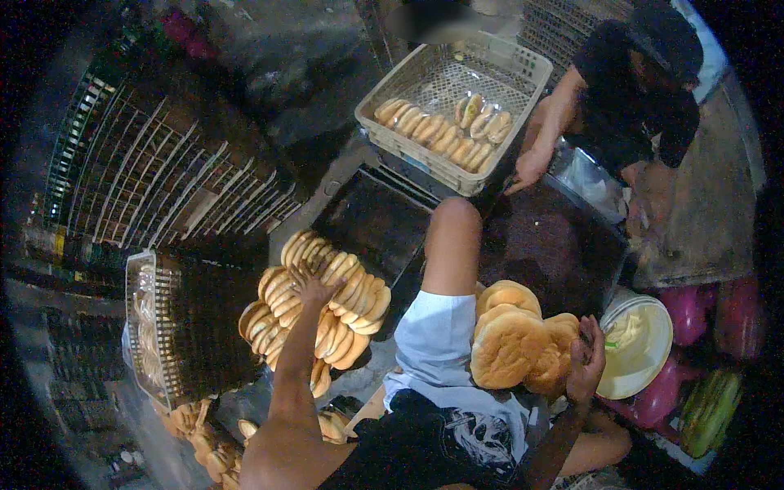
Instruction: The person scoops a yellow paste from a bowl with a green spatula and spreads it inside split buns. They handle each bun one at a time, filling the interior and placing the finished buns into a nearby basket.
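Note:
My left hand (314,286) reaches down onto a large pile of flat, pale-edged buns (327,306), its fingers spread over them. Whether it grips a bun cannot be made out. By my right thigh several round golden-brown buns (510,347) lie overlapping. My right hand (585,359) rests at their right edge, fingers raised and slightly bent, with nothing clear between them. Just right of that hand stands a white bucket (649,351) holding a pale yellow, creamy filling (625,339).
Ahead, a beige plastic crate (376,135) holds rows of wrapped buns (445,135). Across from me a co-worker's hand (531,167) is beside clear plastic bags (588,180). A white-edged crate (151,392) stands left, more buns (212,449) behind it. Pink bags (686,314) lie right.

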`<action>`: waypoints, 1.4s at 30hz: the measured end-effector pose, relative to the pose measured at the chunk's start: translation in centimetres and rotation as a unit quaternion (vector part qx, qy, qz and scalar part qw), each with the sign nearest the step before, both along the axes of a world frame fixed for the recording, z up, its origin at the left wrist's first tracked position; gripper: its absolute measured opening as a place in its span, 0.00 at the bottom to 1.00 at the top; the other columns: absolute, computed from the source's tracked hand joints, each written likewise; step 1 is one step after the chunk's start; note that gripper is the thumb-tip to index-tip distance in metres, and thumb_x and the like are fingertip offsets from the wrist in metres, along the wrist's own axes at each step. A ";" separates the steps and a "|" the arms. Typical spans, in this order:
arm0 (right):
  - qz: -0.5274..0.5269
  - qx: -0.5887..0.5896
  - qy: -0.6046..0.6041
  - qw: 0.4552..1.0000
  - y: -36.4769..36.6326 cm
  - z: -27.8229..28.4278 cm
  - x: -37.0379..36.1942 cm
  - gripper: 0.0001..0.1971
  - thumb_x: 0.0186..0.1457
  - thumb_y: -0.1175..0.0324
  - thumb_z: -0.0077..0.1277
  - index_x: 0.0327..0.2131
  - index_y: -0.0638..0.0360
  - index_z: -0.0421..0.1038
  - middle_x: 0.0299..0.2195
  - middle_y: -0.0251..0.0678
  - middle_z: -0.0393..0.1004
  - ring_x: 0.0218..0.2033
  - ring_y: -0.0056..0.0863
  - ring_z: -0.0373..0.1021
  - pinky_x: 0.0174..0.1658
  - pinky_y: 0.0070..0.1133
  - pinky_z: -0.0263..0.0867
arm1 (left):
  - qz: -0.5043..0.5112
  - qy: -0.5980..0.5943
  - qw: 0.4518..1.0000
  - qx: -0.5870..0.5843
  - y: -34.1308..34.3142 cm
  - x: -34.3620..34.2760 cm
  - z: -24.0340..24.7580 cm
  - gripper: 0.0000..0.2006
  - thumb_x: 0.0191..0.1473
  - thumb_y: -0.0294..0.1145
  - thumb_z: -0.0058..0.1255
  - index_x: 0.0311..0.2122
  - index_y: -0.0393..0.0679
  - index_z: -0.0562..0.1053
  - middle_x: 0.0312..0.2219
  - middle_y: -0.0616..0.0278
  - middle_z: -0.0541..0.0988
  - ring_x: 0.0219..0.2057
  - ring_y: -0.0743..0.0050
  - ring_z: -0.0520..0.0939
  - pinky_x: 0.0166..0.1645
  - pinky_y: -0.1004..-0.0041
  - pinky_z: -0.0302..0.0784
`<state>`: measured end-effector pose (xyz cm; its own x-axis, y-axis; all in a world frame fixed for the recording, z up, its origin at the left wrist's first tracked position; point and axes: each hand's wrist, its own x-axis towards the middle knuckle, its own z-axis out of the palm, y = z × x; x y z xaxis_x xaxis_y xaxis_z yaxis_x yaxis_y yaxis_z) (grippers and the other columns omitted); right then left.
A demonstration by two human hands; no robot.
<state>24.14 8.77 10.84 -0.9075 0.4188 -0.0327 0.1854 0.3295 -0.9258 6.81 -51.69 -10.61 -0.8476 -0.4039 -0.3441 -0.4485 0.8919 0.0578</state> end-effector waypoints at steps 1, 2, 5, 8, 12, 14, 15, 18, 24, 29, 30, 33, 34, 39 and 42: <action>0.003 0.012 -0.017 1.000 -0.3 0.4 -0.4 0.33 0.62 0.55 0.53 0.64 0.65 0.58 0.60 0.48 0.67 0.61 0.38 0.64 0.63 0.33 0.58 | -0.016 0.008 1.000 -0.017 -0.3 0.1 -0.2 0.61 0.35 0.81 0.54 0.72 0.68 0.44 0.73 0.57 0.28 0.70 0.40 0.18 0.64 0.23 0.26; 0.016 0.015 -0.018 1.000 -0.7 0.7 -0.8 0.33 0.62 0.55 0.54 0.63 0.64 0.59 0.59 0.48 0.67 0.60 0.38 0.65 0.63 0.33 0.59 | -0.030 0.014 0.999 -0.041 -0.5 0.0 -0.5 0.61 0.34 0.82 0.54 0.72 0.71 0.44 0.73 0.59 0.28 0.69 0.39 0.17 0.63 0.21 0.26; 0.029 0.018 -0.039 0.999 -1.9 1.7 -2.0 0.32 0.61 0.56 0.55 0.62 0.64 0.61 0.57 0.46 0.69 0.57 0.37 0.67 0.61 0.33 0.62 | -0.104 0.002 0.990 -0.100 -1.9 -2.6 -1.4 0.67 0.29 0.85 0.53 0.73 0.63 0.41 0.72 0.50 0.26 0.70 0.39 0.19 0.62 0.21 0.22; 0.038 0.024 -0.063 0.997 -2.9 2.7 -2.9 0.31 0.59 0.58 0.56 0.61 0.64 0.63 0.54 0.44 0.71 0.55 0.34 0.68 0.59 0.33 0.64 | -0.074 -0.016 0.989 -0.129 -4.1 -6.3 -2.1 0.70 0.28 0.79 0.60 0.73 0.57 0.42 0.71 0.43 0.29 0.71 0.36 0.27 0.64 0.23 0.29; 0.074 0.022 -0.042 0.996 -3.5 3.3 -3.4 0.31 0.59 0.59 0.56 0.61 0.64 0.63 0.54 0.44 0.70 0.55 0.33 0.68 0.57 0.30 0.65 | -0.001 -0.046 0.989 -0.139 -6.9 -10.0 -2.0 0.68 0.28 0.73 0.65 0.72 0.55 0.44 0.70 0.41 0.32 0.71 0.36 0.32 0.65 0.26 0.36; 0.075 0.027 -0.048 0.996 -3.6 3.4 -3.0 0.31 0.59 0.59 0.56 0.62 0.64 0.62 0.55 0.44 0.70 0.55 0.33 0.68 0.57 0.29 0.66 | 0.000 -0.060 0.988 -0.140 -7.5 -10.7 -2.0 0.67 0.29 0.71 0.65 0.72 0.55 0.45 0.70 0.42 0.34 0.71 0.36 0.34 0.65 0.27 0.38; 0.063 0.031 -0.063 0.996 -3.6 3.3 -2.8 0.32 0.59 0.59 0.57 0.62 0.64 0.62 0.55 0.44 0.70 0.55 0.34 0.69 0.57 0.30 0.66 | -0.007 -0.067 0.988 -0.142 -7.7 -10.9 -2.2 0.66 0.29 0.70 0.66 0.72 0.55 0.46 0.70 0.42 0.35 0.71 0.36 0.35 0.65 0.28 0.38; 0.027 0.029 -0.089 0.995 -3.3 3.3 -1.2 0.32 0.58 0.60 0.57 0.62 0.64 0.62 0.55 0.44 0.70 0.54 0.34 0.70 0.56 0.30 0.67 | -0.046 -0.074 0.987 -0.134 -7.6 -10.9 -3.0 0.64 0.30 0.67 0.67 0.71 0.55 0.47 0.69 0.42 0.37 0.70 0.37 0.37 0.65 0.30 0.41; 0.007 -0.040 -0.084 0.996 -2.8 1.8 -0.1 0.31 0.56 0.64 0.60 0.61 0.63 0.63 0.55 0.41 0.71 0.52 0.31 0.71 0.55 0.28 0.68 | -0.108 -0.050 0.985 -0.127 -6.8 -9.6 -3.6 0.60 0.31 0.60 0.69 0.69 0.54 0.51 0.68 0.43 0.41 0.69 0.38 0.42 0.64 0.34 0.47; 0.047 0.038 -0.018 0.998 -2.2 1.2 0.2 0.29 0.56 0.70 0.59 0.60 0.63 0.64 0.53 0.44 0.72 0.49 0.33 0.75 0.51 0.28 0.72 | -0.143 0.011 0.984 -0.103 -5.2 -8.4 -2.2 0.57 0.32 0.55 0.70 0.68 0.53 0.53 0.67 0.44 0.45 0.69 0.39 0.46 0.64 0.38 0.51; 0.038 0.039 -0.025 0.998 -1.9 1.3 0.5 0.29 0.56 0.70 0.59 0.60 0.63 0.64 0.53 0.44 0.72 0.49 0.33 0.75 0.52 0.28 0.72 | -0.149 0.027 0.984 -0.098 -5.0 -8.2 -1.8 0.57 0.32 0.54 0.71 0.68 0.53 0.54 0.67 0.44 0.45 0.69 0.39 0.46 0.64 0.38 0.52; 0.013 0.025 -0.016 0.999 -0.7 1.6 1.6 0.29 0.56 0.69 0.60 0.60 0.62 0.64 0.54 0.43 0.72 0.50 0.33 0.75 0.53 0.29 0.71 | -0.149 0.084 0.984 -0.052 -4.5 -7.9 -0.2 0.55 0.33 0.51 0.72 0.67 0.53 0.55 0.66 0.45 0.48 0.68 0.40 0.49 0.64 0.41 0.55; 0.007 0.015 -0.003 1.000 -0.3 1.6 1.8 0.29 0.56 0.69 0.60 0.60 0.61 0.64 0.53 0.43 0.72 0.50 0.33 0.74 0.53 0.30 0.71 | -0.142 0.112 0.983 -0.024 -4.6 -7.9 0.7 0.55 0.33 0.50 0.72 0.67 0.52 0.56 0.66 0.45 0.48 0.68 0.40 0.50 0.64 0.41 0.56; 0.014 -0.113 0.039 0.993 1.1 1.7 2.3 0.27 0.59 0.68 0.58 0.60 0.62 0.63 0.54 0.42 0.72 0.51 0.35 0.73 0.56 0.31 0.69 | -0.110 0.244 0.951 0.155 -2.4 -8.1 9.4 0.52 0.34 0.45 0.74 0.66 0.52 0.58 0.65 0.46 0.52 0.67 0.41 0.53 0.64 0.45 0.60; 0.042 -0.229 0.093 0.968 0.8 2.4 1.5 0.27 0.61 0.65 0.56 0.60 0.64 0.62 0.54 0.43 0.72 0.53 0.34 0.72 0.58 0.31 0.67 | -0.194 0.374 0.879 0.222 3.7 -7.3 18.6 0.50 0.34 0.42 0.75 0.65 0.51 0.60 0.64 0.46 0.54 0.67 0.42 0.56 0.64 0.47 0.63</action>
